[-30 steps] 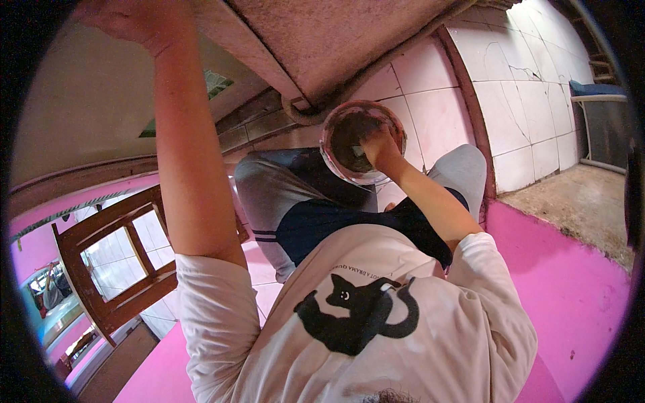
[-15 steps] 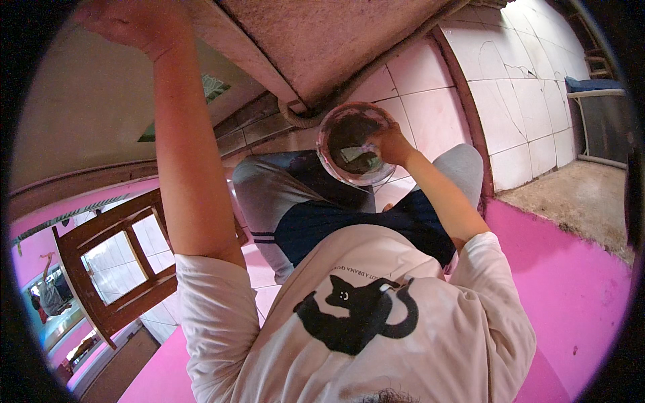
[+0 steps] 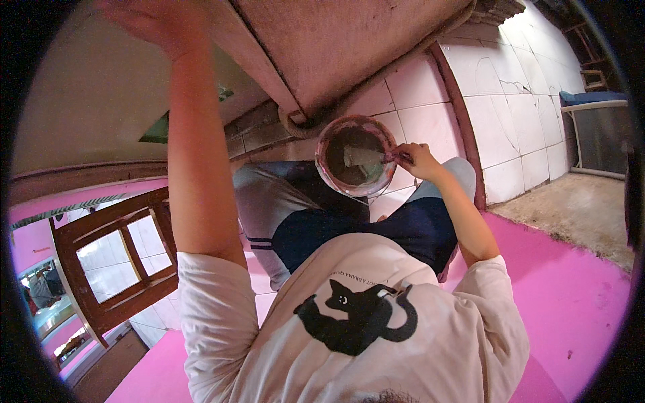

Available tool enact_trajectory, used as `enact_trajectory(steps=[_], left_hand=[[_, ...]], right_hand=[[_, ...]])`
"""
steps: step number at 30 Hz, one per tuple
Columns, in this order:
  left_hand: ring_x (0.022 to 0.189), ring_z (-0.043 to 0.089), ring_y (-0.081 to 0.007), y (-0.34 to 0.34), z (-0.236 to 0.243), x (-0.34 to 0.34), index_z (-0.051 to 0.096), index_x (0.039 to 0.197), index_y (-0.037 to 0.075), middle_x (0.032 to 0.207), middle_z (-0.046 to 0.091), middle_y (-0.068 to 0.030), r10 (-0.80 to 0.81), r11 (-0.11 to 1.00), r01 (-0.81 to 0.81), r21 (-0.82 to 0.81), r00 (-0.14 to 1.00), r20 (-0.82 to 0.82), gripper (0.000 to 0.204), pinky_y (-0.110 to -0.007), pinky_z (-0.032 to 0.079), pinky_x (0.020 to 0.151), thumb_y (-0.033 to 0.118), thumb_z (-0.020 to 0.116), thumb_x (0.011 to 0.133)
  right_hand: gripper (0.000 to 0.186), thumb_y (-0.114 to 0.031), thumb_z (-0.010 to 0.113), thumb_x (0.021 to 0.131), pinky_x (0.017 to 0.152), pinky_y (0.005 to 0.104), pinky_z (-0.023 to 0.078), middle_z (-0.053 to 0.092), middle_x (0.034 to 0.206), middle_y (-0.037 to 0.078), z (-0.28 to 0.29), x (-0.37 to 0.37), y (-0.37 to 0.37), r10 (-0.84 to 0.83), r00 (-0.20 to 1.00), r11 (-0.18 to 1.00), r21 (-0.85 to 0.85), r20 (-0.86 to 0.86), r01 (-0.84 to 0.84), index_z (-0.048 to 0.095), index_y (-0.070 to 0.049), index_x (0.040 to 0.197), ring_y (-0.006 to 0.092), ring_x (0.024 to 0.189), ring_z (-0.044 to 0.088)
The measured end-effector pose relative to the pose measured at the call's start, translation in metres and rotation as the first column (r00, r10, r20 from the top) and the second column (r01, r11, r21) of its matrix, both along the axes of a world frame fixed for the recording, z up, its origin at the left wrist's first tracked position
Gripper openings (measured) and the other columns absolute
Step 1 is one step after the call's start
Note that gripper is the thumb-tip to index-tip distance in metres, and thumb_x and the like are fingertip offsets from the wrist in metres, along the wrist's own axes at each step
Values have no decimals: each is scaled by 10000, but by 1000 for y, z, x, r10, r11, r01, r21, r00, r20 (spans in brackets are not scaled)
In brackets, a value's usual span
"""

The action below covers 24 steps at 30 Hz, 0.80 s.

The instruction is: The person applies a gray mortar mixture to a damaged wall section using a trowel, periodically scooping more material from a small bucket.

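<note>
My right hand (image 3: 420,162) is closed around the handle of a paintbrush (image 3: 366,158), whose broad pale end lies inside the mouth of a round bucket (image 3: 323,165). The bucket stands between my bent legs, its rim smeared pinkish and its inside dark grey-green. Raised high at the upper left, my left hand (image 3: 151,25) is blurred and partly cut by the picture's edge. It is nearest to a large pale greenish panel (image 3: 87,101); contact with it and the position of its fingers cannot be made out.
A reddish board-like structure (image 3: 342,50) slants overhead beyond the bucket. White tiles (image 3: 430,114) cover the floor there. A brown wooden frame (image 3: 131,295) stands at left. At right are a pink surface (image 3: 564,289) and a grey piece with a blue top (image 3: 598,138).
My right hand has drawn back rightward from over the bucket, bringing the brush into clearer view. My left arm has shifted slightly to the right, still raised.
</note>
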<state>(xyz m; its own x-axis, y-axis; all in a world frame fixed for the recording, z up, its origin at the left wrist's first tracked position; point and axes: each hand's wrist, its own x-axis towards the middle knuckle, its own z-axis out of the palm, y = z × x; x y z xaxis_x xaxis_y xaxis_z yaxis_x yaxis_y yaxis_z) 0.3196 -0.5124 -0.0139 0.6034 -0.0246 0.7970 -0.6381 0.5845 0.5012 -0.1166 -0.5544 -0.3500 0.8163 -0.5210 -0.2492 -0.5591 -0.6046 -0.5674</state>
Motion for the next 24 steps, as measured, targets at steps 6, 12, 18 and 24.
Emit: enact_trajectory(steps=[6, 12, 18, 24], left_hand=[[1186, 538, -308, -2, -4, 2, 562, 1238, -94, 1261, 584, -202, -45, 999, 45, 4, 999, -21, 626, -410, 387, 1068, 460, 298, 1116], [995, 556, -319, 5, -10, 6, 572, 1114, -60, 1078, 585, -184, 224, 972, -227, 60, 973, 53, 521, -471, 435, 937, 412, 352, 1107], [953, 521, -275, -5, -16, 10, 516, 1101, -38, 1032, 577, -195, 236, 971, -237, 25, 970, 62, 508, -411, 421, 904, 406, 272, 1135], [1008, 554, -289, -3, -11, 5, 513, 1121, -35, 1093, 592, -188, 261, 965, -260, -23, 960, 98, 462, -397, 425, 949, 373, 295, 1133]], right_hand=[[300, -282, 676, 954, 947, 423, 463, 727, 1080, 169, 23, -16, 6, -177, 977, 958, 246, 116, 144, 723, -59, 1148, 339, 994, 664], [252, -230, 693, 947, 901, 406, 472, 721, 1051, 147, 66, -16, 28, -187, 907, 981, 19, 378, 194, 733, -45, 1114, 301, 942, 644], [244, -228, 744, 903, 889, 418, 453, 697, 967, 134, 142, 9, 33, -208, 873, 954, -106, 441, 280, 722, -72, 1090, 320, 926, 619], [213, -165, 758, 896, 742, 416, 512, 691, 950, 134, 229, 51, 24, -97, 828, 884, -334, 552, 327, 701, -69, 1077, 327, 833, 650]])
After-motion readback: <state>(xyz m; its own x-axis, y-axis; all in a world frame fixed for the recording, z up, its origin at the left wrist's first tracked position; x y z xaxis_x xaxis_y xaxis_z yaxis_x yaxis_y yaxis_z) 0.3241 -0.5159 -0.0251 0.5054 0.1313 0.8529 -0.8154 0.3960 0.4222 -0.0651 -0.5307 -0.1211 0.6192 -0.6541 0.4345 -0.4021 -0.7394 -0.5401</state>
